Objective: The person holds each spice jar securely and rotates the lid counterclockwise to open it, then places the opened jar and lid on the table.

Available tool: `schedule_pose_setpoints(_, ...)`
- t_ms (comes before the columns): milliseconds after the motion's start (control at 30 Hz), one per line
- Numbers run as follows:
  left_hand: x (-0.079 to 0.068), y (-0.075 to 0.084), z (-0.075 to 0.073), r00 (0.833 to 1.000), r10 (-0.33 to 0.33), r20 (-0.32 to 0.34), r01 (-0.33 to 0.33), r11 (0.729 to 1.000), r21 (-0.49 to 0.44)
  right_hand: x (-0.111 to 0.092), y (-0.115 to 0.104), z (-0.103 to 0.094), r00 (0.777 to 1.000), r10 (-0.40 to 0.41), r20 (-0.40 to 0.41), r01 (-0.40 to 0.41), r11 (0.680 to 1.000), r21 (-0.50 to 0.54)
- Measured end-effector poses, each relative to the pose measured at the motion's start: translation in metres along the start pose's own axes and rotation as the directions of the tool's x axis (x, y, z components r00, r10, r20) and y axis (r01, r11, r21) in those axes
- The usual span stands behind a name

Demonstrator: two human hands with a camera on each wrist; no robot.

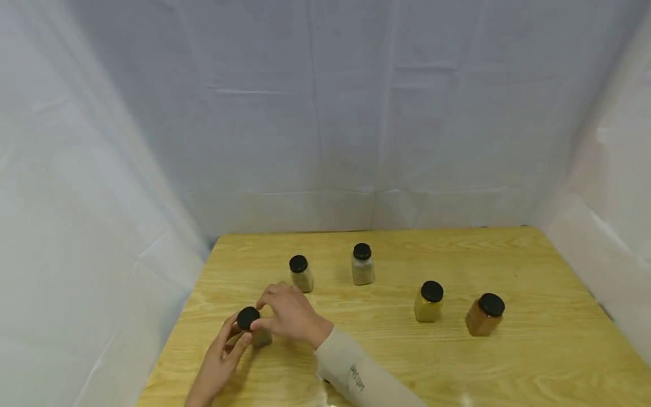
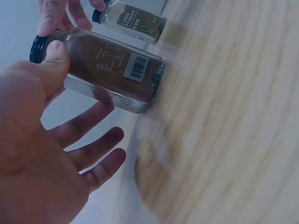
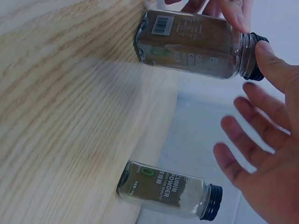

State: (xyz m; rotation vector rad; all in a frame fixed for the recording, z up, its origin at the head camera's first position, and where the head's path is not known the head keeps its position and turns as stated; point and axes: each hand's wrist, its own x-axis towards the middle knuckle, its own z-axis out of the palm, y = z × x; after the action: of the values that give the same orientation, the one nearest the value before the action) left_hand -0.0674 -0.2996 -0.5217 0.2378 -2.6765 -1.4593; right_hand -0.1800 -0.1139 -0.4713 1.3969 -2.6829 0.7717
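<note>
A square glass spice jar [image 1: 262, 338] of brown powder stands at the table's left front, its black lid [image 1: 248, 318] on top. My left hand [image 1: 218, 357] holds it near the neck between thumb and forefinger; its other fingers are spread away from the glass in the left wrist view. From the right, my right hand [image 1: 291, 312] pinches the lid, thumb against its side in the right wrist view. Threads of the clear neck [image 3: 242, 55] show below the lid. Just behind stands a cumin powder jar [image 3: 161, 186], black-lidded and untouched.
A jar of pale powder [image 1: 363, 268] stands at the back middle. Farther right are a yellow-powder jar [image 1: 428, 306] and a reddish-brown one [image 1: 482, 320], both black-lidded. The wooden table [image 1: 539, 362] has white sheeting [image 1: 346, 141] behind and at both sides.
</note>
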Motion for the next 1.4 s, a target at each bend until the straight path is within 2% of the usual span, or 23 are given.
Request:
schedule_pose_setpoints(133, 0.0, -0.002, 0.002, 0.999, 0.012, -0.042, -0.011, 1.0, 0.012, 0.001, 0.001, -0.001, 0.998, -0.04, 0.053, 0.037, 0.998, 0.055)
schedule_pose_setpoints(267, 0.0, -0.005, 0.004, 0.997, 0.047, -0.064, -0.045, 0.999, 0.019, 0.003, -0.002, -0.002, 0.992, -0.023, 0.122, 0.011, 0.995, 0.097)
schedule_pose_setpoints(400, 0.0, -0.007, 0.005, 0.997, 0.049, -0.065, -0.048, 0.999, 0.018, 0.006, -0.005, 0.0, 0.987, -0.013, 0.16, -0.002, 0.995, 0.096)
schedule_pose_setpoints(667, 0.004, -0.001, 0.01, 0.997, 0.052, -0.054, -0.051, 0.999, 0.007, 0.009, -0.005, 0.004, 0.995, -0.017, 0.102, 0.021, 0.999, -0.04)
schedule_pose_setpoints(800, 0.002, 0.0, 0.009, 0.997, 0.035, -0.066, -0.034, 0.999, 0.026, 0.009, -0.006, 0.002, 0.997, 0.028, 0.071, -0.022, 0.996, -0.086)
schedule_pose_setpoints(1000, -0.003, 0.001, 0.0, 0.997, -0.06, -0.046, 0.063, 0.996, 0.066, 0.006, -0.005, 0.001, 0.999, 0.047, 0.025, -0.046, 0.999, -0.027)
schedule_pose_setpoints(1167, 0.0, 0.001, -0.002, 0.997, -0.074, -0.02, 0.075, 0.996, 0.044, 0.006, 0.0, -0.001, 1.0, -0.012, -0.016, 0.012, 1.0, 0.004)
schedule_pose_setpoints(1300, 0.001, -0.001, -0.001, 0.996, -0.091, -0.008, 0.091, 0.995, 0.043, 0.005, 0.004, -0.002, 0.997, -0.073, 0.016, 0.072, 0.996, 0.045)
schedule_pose_setpoints(1400, 0.001, -0.003, 0.001, 0.995, -0.101, -0.004, 0.101, 0.994, 0.044, 0.005, 0.005, -0.003, 0.995, -0.079, 0.064, 0.073, 0.992, 0.1)
